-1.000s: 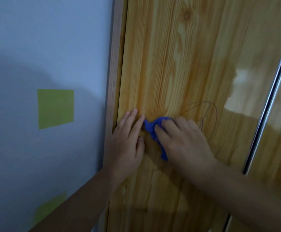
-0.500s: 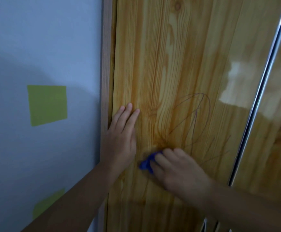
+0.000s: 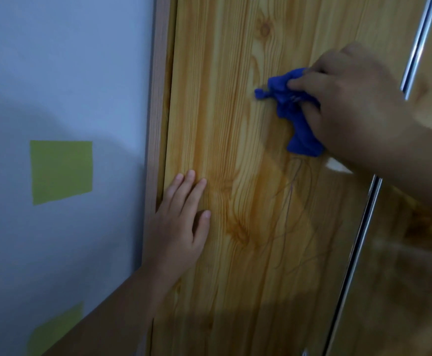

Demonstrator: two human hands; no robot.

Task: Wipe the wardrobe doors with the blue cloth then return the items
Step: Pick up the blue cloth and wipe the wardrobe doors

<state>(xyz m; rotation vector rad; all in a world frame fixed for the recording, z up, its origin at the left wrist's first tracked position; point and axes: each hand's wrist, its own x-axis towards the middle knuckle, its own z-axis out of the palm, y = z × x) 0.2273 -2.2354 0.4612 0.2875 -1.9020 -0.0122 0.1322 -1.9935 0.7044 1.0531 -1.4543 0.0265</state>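
A glossy pine-grain wardrobe door [image 3: 235, 124] fills the middle of the head view. My right hand [image 3: 351, 104] presses a crumpled blue cloth [image 3: 294, 111] against the door's upper part, fingers closed over it. My left hand [image 3: 181, 222] lies flat and open on the door near its left edge, lower down. Thin scribbled pen lines [image 3: 294, 201] run over the wood below the cloth.
A metal strip [image 3: 361, 227] runs down the door's right side, with a second wooden door [image 3: 402, 278] beyond it. A wooden frame [image 3: 155, 124] borders the left edge. The pale wall [image 3: 55, 73] bears two green paper squares [image 3: 60, 170].
My right hand has swept the blue cloth from low on the door up and to the right. My left hand has stayed flat near the left edge.
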